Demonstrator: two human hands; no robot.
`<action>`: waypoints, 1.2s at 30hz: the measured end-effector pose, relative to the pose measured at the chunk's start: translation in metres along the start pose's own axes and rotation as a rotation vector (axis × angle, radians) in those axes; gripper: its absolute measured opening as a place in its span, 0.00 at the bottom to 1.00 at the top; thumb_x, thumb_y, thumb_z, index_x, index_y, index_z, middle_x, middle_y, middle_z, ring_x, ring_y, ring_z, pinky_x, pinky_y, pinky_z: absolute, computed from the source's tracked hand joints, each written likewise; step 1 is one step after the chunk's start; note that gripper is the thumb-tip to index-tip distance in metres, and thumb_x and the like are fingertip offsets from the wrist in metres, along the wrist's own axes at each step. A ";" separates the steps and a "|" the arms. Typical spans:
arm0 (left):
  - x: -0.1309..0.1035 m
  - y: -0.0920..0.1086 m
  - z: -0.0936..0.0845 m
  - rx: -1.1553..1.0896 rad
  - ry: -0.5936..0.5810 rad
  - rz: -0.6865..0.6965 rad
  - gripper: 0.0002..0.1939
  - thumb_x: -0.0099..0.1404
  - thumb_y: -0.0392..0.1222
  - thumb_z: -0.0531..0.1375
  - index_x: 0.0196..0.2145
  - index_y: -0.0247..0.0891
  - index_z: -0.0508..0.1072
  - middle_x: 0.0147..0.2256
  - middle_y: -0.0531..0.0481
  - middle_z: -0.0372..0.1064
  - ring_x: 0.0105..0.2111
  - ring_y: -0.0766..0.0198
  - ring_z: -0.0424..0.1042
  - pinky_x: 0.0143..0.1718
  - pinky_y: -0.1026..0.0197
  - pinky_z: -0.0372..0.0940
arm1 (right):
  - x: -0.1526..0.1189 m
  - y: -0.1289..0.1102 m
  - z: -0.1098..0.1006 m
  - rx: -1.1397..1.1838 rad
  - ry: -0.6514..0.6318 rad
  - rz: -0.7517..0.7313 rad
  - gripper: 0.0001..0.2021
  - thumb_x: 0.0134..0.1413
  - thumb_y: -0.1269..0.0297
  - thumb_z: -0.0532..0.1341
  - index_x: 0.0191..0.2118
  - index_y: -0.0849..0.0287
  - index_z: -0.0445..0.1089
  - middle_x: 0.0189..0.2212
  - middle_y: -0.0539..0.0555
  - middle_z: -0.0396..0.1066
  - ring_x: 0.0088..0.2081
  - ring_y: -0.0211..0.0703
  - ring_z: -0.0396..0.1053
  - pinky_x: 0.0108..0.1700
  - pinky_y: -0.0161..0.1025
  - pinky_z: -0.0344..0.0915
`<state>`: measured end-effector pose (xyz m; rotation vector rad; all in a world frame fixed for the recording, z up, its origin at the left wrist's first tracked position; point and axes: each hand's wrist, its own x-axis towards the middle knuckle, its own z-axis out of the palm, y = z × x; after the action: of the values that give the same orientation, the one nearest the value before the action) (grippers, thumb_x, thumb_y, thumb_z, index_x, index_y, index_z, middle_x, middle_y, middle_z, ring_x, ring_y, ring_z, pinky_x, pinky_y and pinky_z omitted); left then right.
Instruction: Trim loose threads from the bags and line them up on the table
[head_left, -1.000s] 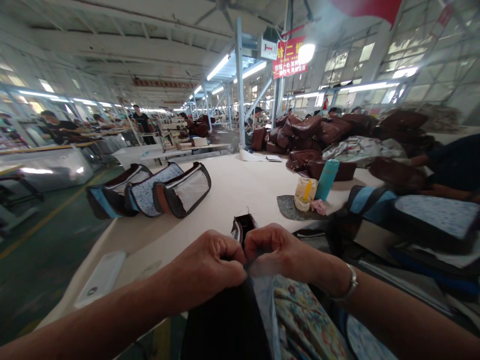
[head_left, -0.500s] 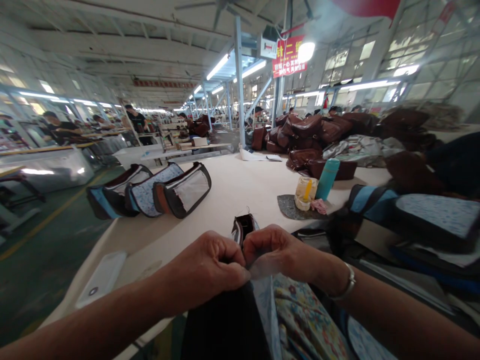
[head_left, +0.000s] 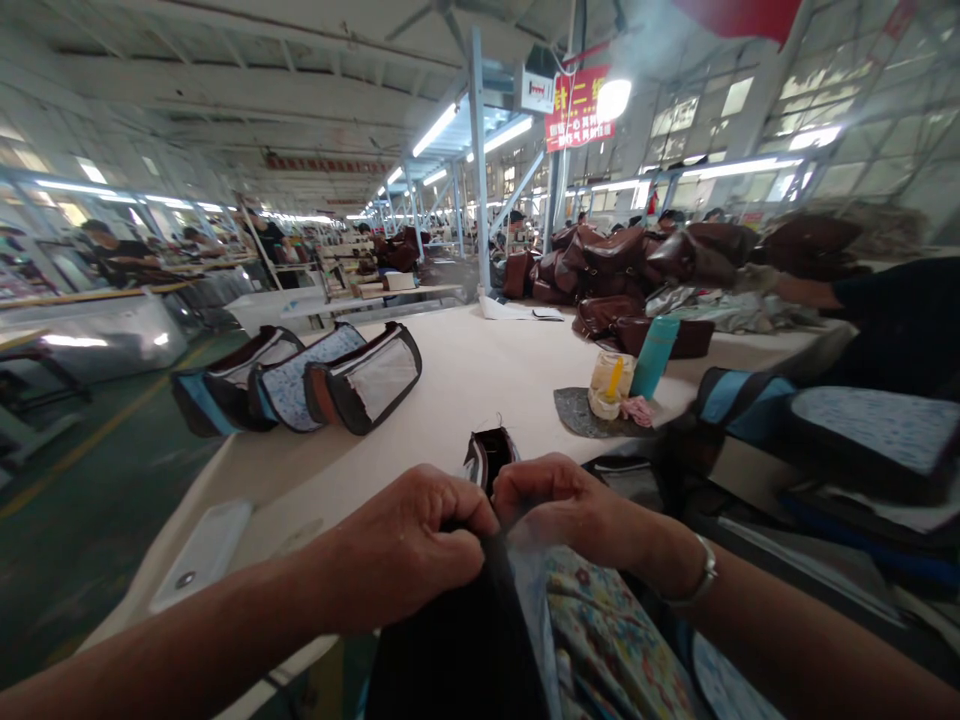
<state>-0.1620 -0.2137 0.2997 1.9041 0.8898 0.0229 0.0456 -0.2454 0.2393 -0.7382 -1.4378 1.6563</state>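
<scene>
The left hand [head_left: 416, 545] and right hand [head_left: 581, 515] met low in the middle, each grip closed, with fingers and thumb pinching the dark piece [head_left: 491, 455]. Its far end stood open just beyond the knuckles, a pale strip along one side and loose threads at the top. The fingers hid the pinched part, so its finish could not be told; by the look of it, work there was underway, and the threads had yet to be trimmed. Off to the left, dark-edged cases [head_left: 379, 380] stood side by side on the counter [head_left: 480, 350]; whether they were finished was unclear.

The counter's near left edge ran beneath the left forearm, beside a white object [head_left: 202, 555]; the cases stood close to that edge too. Forward of the hands, its pale top gave room to move. To the right, a jar [head_left: 602, 388] and teal bottle [head_left: 655, 358] stood beside a pink cloth [head_left: 637, 411], and more bags [head_left: 874, 425] crowded the right forearm's side. Flowered cloth [head_left: 615, 640] lay below that arm. Farther off, a co-worker's arm [head_left: 810, 291] reached to the brown bags [head_left: 600, 262].
</scene>
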 end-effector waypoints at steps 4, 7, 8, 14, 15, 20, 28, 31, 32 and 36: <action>0.000 0.005 -0.003 -0.012 -0.030 0.025 0.11 0.53 0.37 0.54 0.31 0.36 0.75 0.23 0.57 0.59 0.24 0.68 0.55 0.24 0.64 0.49 | -0.002 -0.002 0.002 -0.093 0.034 -0.043 0.10 0.46 0.64 0.68 0.30 0.64 0.70 0.23 0.45 0.62 0.25 0.31 0.56 0.26 0.30 0.51; -0.001 0.008 -0.005 0.024 -0.040 0.029 0.10 0.54 0.37 0.54 0.30 0.36 0.75 0.22 0.57 0.58 0.23 0.69 0.54 0.23 0.64 0.49 | -0.002 -0.004 0.007 -0.169 0.070 -0.044 0.11 0.45 0.65 0.70 0.28 0.64 0.68 0.23 0.45 0.62 0.25 0.31 0.56 0.26 0.30 0.51; -0.001 0.008 -0.005 0.061 -0.020 0.048 0.10 0.55 0.37 0.54 0.30 0.36 0.75 0.22 0.57 0.59 0.23 0.69 0.55 0.23 0.64 0.50 | -0.002 -0.004 0.008 -0.186 0.077 -0.040 0.10 0.45 0.66 0.70 0.27 0.64 0.68 0.22 0.45 0.62 0.25 0.31 0.56 0.26 0.30 0.51; -0.006 -0.005 0.002 0.395 0.257 0.374 0.06 0.56 0.33 0.57 0.33 0.38 0.72 0.30 0.55 0.67 0.28 0.68 0.64 0.28 0.65 0.57 | -0.007 -0.004 0.007 -0.258 0.116 -0.053 0.08 0.48 0.66 0.67 0.30 0.65 0.69 0.22 0.46 0.64 0.24 0.32 0.56 0.25 0.31 0.53; -0.007 -0.008 0.004 0.469 0.293 0.435 0.06 0.58 0.32 0.56 0.33 0.38 0.72 0.31 0.54 0.67 0.28 0.69 0.64 0.28 0.65 0.57 | -0.008 -0.004 0.007 -0.277 0.123 -0.064 0.07 0.49 0.66 0.66 0.31 0.65 0.70 0.23 0.47 0.64 0.24 0.32 0.56 0.25 0.31 0.53; -0.010 -0.017 0.011 0.786 0.354 0.606 0.11 0.69 0.32 0.48 0.35 0.35 0.70 0.31 0.51 0.64 0.25 0.67 0.61 0.26 0.62 0.55 | -0.012 -0.002 0.012 -0.414 0.186 -0.209 0.05 0.51 0.68 0.65 0.30 0.64 0.71 0.25 0.49 0.66 0.27 0.33 0.59 0.28 0.32 0.57; -0.017 -0.010 0.006 0.781 0.242 0.484 0.09 0.72 0.32 0.48 0.36 0.39 0.66 0.31 0.54 0.64 0.26 0.68 0.63 0.26 0.63 0.55 | -0.017 0.000 0.017 -0.457 0.229 -0.221 0.04 0.53 0.68 0.66 0.30 0.64 0.74 0.25 0.50 0.68 0.27 0.33 0.61 0.28 0.31 0.58; -0.020 -0.007 0.001 0.812 0.210 0.467 0.05 0.72 0.36 0.52 0.40 0.41 0.67 0.37 0.52 0.67 0.30 0.67 0.67 0.30 0.63 0.58 | -0.014 -0.001 0.014 -0.401 0.208 -0.145 0.06 0.52 0.66 0.66 0.31 0.65 0.74 0.26 0.50 0.69 0.27 0.34 0.61 0.29 0.31 0.59; -0.020 -0.007 0.001 0.851 0.202 0.476 0.05 0.72 0.35 0.52 0.41 0.40 0.67 0.37 0.52 0.67 0.29 0.66 0.67 0.30 0.62 0.58 | -0.013 -0.001 0.013 -0.387 0.203 -0.121 0.06 0.52 0.66 0.66 0.31 0.65 0.75 0.26 0.50 0.69 0.28 0.34 0.61 0.29 0.32 0.59; -0.018 -0.007 0.008 1.026 0.207 0.509 0.09 0.68 0.27 0.51 0.37 0.38 0.68 0.32 0.52 0.65 0.25 0.65 0.63 0.25 0.61 0.53 | -0.011 -0.001 0.012 -0.322 0.201 -0.032 0.07 0.50 0.65 0.67 0.32 0.65 0.76 0.26 0.50 0.70 0.28 0.34 0.62 0.30 0.32 0.59</action>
<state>-0.1763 -0.2291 0.2959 3.1025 0.5393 0.0829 0.0411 -0.2607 0.2421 -1.0238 -1.5774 1.2980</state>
